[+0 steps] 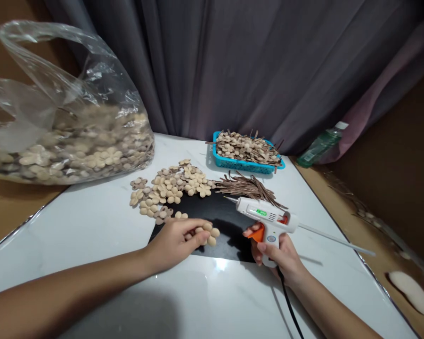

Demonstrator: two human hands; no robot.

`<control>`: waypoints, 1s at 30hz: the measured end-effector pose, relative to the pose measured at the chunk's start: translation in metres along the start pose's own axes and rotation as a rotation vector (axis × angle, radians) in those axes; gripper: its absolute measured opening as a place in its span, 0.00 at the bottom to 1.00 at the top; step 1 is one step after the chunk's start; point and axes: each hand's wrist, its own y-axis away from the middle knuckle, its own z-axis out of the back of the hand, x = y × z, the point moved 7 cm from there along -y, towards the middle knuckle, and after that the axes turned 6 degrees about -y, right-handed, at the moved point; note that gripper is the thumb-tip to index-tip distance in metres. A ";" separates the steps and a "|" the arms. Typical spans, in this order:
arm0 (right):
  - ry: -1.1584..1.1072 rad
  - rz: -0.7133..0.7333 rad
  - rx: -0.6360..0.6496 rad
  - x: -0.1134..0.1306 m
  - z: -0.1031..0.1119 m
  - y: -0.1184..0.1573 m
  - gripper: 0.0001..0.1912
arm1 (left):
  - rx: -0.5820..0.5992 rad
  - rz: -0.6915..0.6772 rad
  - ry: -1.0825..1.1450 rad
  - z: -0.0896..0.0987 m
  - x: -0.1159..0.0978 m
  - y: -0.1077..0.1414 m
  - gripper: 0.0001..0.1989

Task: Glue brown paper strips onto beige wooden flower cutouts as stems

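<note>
My left hand pinches a beige flower between thumb and fingers, above the front of a black mat. In my right hand is a white glue gun with an orange trigger, its nozzle pointing left over the mat. A glue stick sticks out of its back. Loose beige and greyish flowers are piled at the mat's back left. Beside them, behind the nozzle, lies a bundle of thin brown strips.
A clear plastic bag full of flowers stands at the left. At the back, a blue basket holds flowers with strips. A green bottle lies beyond the white table's right edge. The gun's black cord runs toward the front.
</note>
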 end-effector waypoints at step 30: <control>0.938 0.026 0.115 -0.002 -0.017 0.013 0.18 | -0.086 0.311 0.186 0.015 0.031 -0.020 0.13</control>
